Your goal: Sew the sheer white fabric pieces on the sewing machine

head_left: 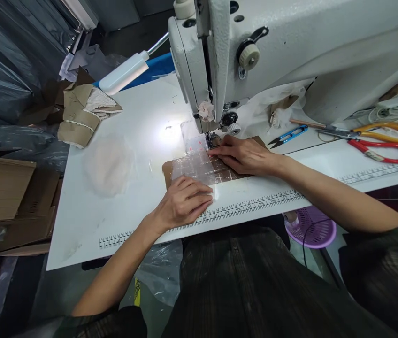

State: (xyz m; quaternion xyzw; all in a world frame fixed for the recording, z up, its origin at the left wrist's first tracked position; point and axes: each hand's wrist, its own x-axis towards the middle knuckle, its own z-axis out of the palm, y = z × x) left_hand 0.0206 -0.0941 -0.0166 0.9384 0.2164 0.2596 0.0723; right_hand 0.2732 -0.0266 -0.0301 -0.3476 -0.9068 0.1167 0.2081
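Note:
My left hand (187,203) lies palm down on the near edge of a clear plastic sheet (194,168), its fingers stretched out towards the right. Under the sheet is a brown, card-like piece (168,172). My right hand (244,155) rests flat on the right part of these layers, its fingertips close to the presser foot (210,138) of a white sewing machine (189,70). The sheet's far end reaches beside the foot, where small reddish marks show. What lies beneath my right palm is hidden.
Blue thread snips (289,136), red-handled scissors (385,150) and yellow-handled scissors (384,131) lie right. A round pale translucent piece (109,164) and a tan fabric bundle (79,117) lie left. A printed ruler (251,207) runs along the front edge. A lamp (124,73) stands behind.

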